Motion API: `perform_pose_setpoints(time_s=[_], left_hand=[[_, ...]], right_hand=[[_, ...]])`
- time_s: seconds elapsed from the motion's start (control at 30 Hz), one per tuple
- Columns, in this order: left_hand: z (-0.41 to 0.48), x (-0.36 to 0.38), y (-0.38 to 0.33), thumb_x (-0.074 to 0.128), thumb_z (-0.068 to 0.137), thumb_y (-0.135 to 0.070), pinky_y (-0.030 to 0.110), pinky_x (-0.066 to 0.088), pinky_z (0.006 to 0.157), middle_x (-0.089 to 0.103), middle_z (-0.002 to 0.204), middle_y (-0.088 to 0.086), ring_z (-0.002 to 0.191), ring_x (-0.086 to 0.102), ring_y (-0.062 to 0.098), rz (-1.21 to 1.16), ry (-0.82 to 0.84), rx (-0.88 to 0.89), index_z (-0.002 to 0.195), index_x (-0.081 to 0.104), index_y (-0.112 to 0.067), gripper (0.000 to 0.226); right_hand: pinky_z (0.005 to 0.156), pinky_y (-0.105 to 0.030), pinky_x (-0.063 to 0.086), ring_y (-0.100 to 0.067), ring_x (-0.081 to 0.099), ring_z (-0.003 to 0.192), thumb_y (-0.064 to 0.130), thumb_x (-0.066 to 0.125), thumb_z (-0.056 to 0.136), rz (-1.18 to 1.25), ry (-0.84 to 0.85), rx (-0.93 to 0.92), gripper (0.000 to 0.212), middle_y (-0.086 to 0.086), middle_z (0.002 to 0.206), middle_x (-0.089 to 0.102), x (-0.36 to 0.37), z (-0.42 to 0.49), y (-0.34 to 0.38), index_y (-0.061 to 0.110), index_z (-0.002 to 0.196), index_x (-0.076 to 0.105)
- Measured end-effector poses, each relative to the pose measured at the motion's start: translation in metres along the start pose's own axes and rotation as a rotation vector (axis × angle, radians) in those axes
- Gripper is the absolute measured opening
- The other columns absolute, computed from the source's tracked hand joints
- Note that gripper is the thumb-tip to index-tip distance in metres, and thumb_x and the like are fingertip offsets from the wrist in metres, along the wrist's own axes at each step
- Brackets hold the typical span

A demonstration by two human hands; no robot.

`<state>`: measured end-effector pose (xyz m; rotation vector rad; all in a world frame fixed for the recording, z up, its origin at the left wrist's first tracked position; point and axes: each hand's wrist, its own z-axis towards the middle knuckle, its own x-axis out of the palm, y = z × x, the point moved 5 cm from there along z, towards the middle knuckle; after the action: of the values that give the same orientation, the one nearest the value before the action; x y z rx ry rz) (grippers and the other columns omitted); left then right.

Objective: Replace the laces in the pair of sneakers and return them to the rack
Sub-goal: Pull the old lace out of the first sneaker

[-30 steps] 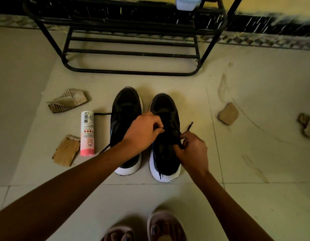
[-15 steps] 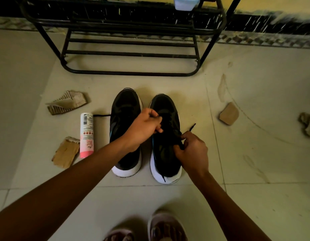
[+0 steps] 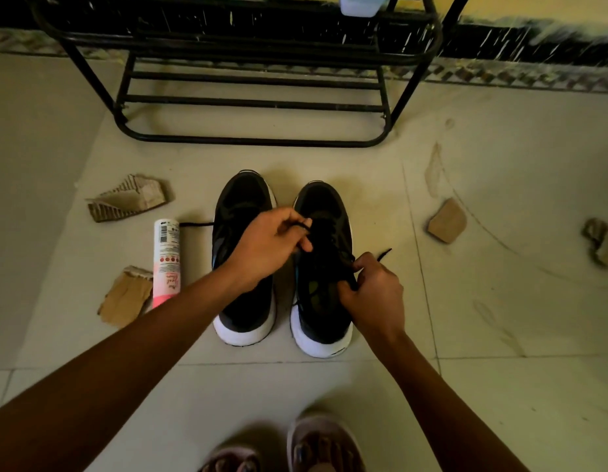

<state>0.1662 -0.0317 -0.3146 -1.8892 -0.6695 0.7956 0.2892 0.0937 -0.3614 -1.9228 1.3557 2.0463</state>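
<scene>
Pale glossy floor tiles (image 3: pixel 500 301) carried a black tubular metal shoe rack (image 3: pixel 255 103), its top cut off by the frame.
Two black white-soled sneakers (image 3: pixel 244 199) stood side by side before it; the left hand (image 3: pixel 267 247) pinched a loop of thin black lace (image 3: pixel 304 227) over the right sneaker (image 3: pixel 324 212), the right hand (image 3: pixel 374 294) gripped the lace near its collar, fingertips hidden. A pink-and-white spray can (image 3: pixel 166 260) and torn corrugated cardboard scraps (image 3: pixel 129 199) lay alongside.
</scene>
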Motion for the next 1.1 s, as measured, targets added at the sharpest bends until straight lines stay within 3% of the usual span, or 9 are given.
perform_pose_setpoints(time_s=[0.1, 0.23, 0.33, 0.5, 0.57, 0.73, 0.9, 1.0, 1.1], left_hand=[[-0.003, 0.004, 0.005, 0.049, 0.093, -0.005, 0.032, 0.055, 0.076, 0.053, 0.049, -0.007, 0.047, 0.055, 0.004, -0.305, -0.097, -0.179, 0.079, 0.057, -0.016, 0.021], [-0.005, -0.017, -0.028, 0.057, 0.086, -0.013, 0.029, 0.045, 0.059, 0.067, 0.069, 0.002, 0.065, 0.063, 0.018, 0.621, -0.158, 0.362, 0.082, 0.064, -0.014, 0.008], [-0.01, -0.016, -0.037, 0.053, 0.088, -0.023, 0.024, 0.034, 0.057, 0.065, 0.073, 0.003, 0.07, 0.06, 0.02, 1.021, -0.162, 0.469, 0.088, 0.065, -0.017, 0.013], [-0.002, -0.012, -0.022, 0.039, 0.098, -0.013, 0.021, 0.052, 0.075, 0.057, 0.052, -0.006, 0.059, 0.061, 0.007, -0.328, 0.043, -0.084, 0.064, 0.053, -0.012, 0.037], [-0.004, -0.014, -0.021, 0.04, 0.098, -0.015, 0.02, 0.049, 0.053, 0.042, 0.043, -0.006, 0.044, 0.046, 0.01, -0.473, 0.017, -0.175, 0.063, 0.047, -0.012, 0.036], [-0.003, -0.061, -0.056, 0.052, 0.092, -0.025, 0.021, 0.037, 0.054, 0.057, 0.068, -0.001, 0.06, 0.052, 0.011, 0.774, -0.189, 0.38, 0.085, 0.062, -0.019, 0.013], [-0.009, -0.023, -0.032, 0.063, 0.082, -0.045, 0.041, 0.037, 0.099, 0.042, 0.131, 0.007, 0.121, 0.04, 0.028, 1.117, 0.058, 0.242, 0.134, 0.038, -0.022, 0.062], [-0.03, 0.007, -0.031, 0.057, 0.084, -0.053, 0.035, 0.034, 0.095, 0.042, 0.121, 0.004, 0.114, 0.041, 0.025, 1.167, -0.083, 0.424, 0.12, 0.041, -0.022, 0.051], [-0.032, 0.025, -0.012, 0.048, 0.089, -0.056, 0.027, 0.041, 0.069, 0.049, 0.086, -0.002, 0.087, 0.056, 0.02, 1.05, 0.062, 0.286, 0.097, 0.043, -0.02, 0.037]], right_hand=[[0.05, -0.022, 0.031, -0.018, 0.051, 0.061, 0.021, 0.063, 0.08, 0.016, -0.008, 0.002, 0.017, 0.002, 0.069, 0.053, 0.0, 0.0, -0.002, 0.019, 0.09, 0.048], [0.057, -0.024, 0.036, -0.02, 0.053, 0.06, 0.023, 0.063, 0.081, 0.02, -0.015, 0.02, 0.018, 0.001, 0.066, 0.053, -0.001, 0.003, -0.007, 0.021, 0.088, 0.047], [0.054, -0.024, 0.034, -0.02, 0.052, 0.059, 0.022, 0.063, 0.081, 0.025, -0.015, 0.033, 0.018, 0.001, 0.064, 0.053, -0.002, 0.004, -0.008, 0.021, 0.087, 0.046], [0.052, -0.023, 0.035, -0.019, 0.052, 0.059, 0.02, 0.062, 0.081, 0.03, 0.004, 0.025, 0.019, 0.0, 0.066, 0.054, -0.003, 0.003, -0.007, 0.02, 0.088, 0.044], [0.048, -0.019, 0.032, -0.018, 0.051, 0.059, 0.02, 0.062, 0.081, 0.028, 0.007, 0.033, 0.019, 0.001, 0.066, 0.053, -0.004, 0.003, -0.008, 0.019, 0.089, 0.044], [0.048, -0.018, 0.031, -0.015, 0.051, 0.057, 0.022, 0.063, 0.082, 0.037, 0.01, 0.045, 0.018, 0.003, 0.063, 0.052, -0.007, 0.001, -0.009, 0.016, 0.093, 0.05], [0.052, -0.019, 0.038, -0.007, 0.051, 0.058, 0.036, 0.073, 0.077, 0.123, 0.067, -0.005, 0.025, 0.007, 0.066, 0.054, -0.021, 0.011, -0.011, 0.021, 0.09, 0.059], [0.058, -0.007, 0.041, 0.0, 0.057, 0.065, 0.027, 0.07, 0.083, 0.334, 0.015, -0.043, 0.011, 0.002, 0.082, 0.067, -0.036, 0.026, -0.01, 0.019, 0.091, 0.067], [0.061, -0.004, 0.042, 0.01, 0.06, 0.072, 0.012, 0.066, 0.086, 0.288, 0.017, -0.147, 0.012, 0.006, 0.089, 0.069, -0.042, 0.04, 0.002, 0.017, 0.097, 0.069]])
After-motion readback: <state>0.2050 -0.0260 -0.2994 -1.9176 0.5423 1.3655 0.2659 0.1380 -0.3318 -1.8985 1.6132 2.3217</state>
